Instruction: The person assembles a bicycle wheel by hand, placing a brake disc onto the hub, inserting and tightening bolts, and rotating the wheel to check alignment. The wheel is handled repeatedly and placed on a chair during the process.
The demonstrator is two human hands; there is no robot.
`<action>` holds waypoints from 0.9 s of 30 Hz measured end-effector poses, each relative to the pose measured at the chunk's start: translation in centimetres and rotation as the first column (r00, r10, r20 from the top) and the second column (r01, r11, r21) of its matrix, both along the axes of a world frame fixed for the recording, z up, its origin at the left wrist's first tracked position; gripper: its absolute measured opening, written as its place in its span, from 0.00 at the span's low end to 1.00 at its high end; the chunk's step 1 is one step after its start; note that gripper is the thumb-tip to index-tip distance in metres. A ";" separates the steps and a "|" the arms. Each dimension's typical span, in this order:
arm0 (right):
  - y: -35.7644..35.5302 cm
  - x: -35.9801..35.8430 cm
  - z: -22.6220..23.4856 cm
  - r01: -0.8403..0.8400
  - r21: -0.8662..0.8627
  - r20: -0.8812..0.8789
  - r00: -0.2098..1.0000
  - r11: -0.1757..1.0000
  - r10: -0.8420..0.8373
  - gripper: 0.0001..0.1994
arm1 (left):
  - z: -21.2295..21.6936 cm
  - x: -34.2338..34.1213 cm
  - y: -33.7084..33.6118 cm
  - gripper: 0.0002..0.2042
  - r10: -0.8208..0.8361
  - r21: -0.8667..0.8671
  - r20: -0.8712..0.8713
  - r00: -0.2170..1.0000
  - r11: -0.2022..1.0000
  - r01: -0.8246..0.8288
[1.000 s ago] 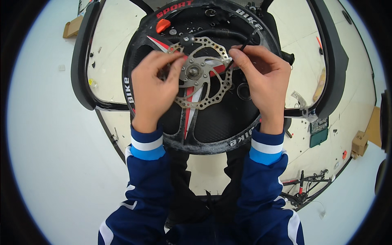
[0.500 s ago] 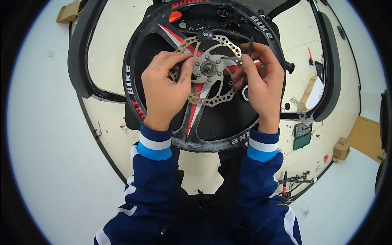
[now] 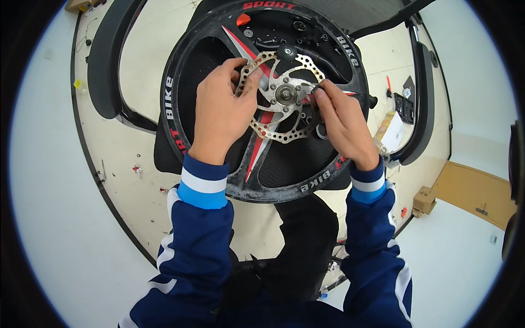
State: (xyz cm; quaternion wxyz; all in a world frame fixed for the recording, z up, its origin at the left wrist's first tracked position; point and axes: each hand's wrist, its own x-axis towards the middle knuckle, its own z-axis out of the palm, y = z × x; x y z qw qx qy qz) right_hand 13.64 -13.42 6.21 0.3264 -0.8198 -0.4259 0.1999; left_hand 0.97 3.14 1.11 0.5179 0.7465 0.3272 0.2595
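In the head view, the thin, stiff, sharp-edged brake disc [image 3: 276, 98] sits on the hub of the black wheel [image 3: 262, 164], left hand [image 3: 219, 115] pinching its left rim, right hand [image 3: 342, 123] closed at the hub's right side; both have shifted slightly since earlier.

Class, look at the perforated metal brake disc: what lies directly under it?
Under the brake disc sits the black wheel with red-striped spokes, seen through the disc's cutouts. The left hand and right hand cover the disc's edges, hiding what is beneath there.
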 end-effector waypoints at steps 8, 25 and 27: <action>-0.5 -2.5 0.3 0.084 -0.082 0.042 0.996 0.993 -0.081 0.09 | 0.0 -0.7 -0.2 0.19 -0.166 -0.057 -0.023 0.986 0.985 0.165; 1.4 3.0 0.7 -0.303 -0.252 0.495 0.776 0.919 0.391 0.09 | -0.3 -1.3 -0.2 0.27 -0.199 -0.027 -0.006 0.980 0.980 0.199; 1.3 3.7 0.1 -0.345 -0.260 0.521 0.737 0.902 0.431 0.09 | -0.8 -1.1 -0.3 0.28 -0.194 0.029 0.026 0.981 0.981 0.193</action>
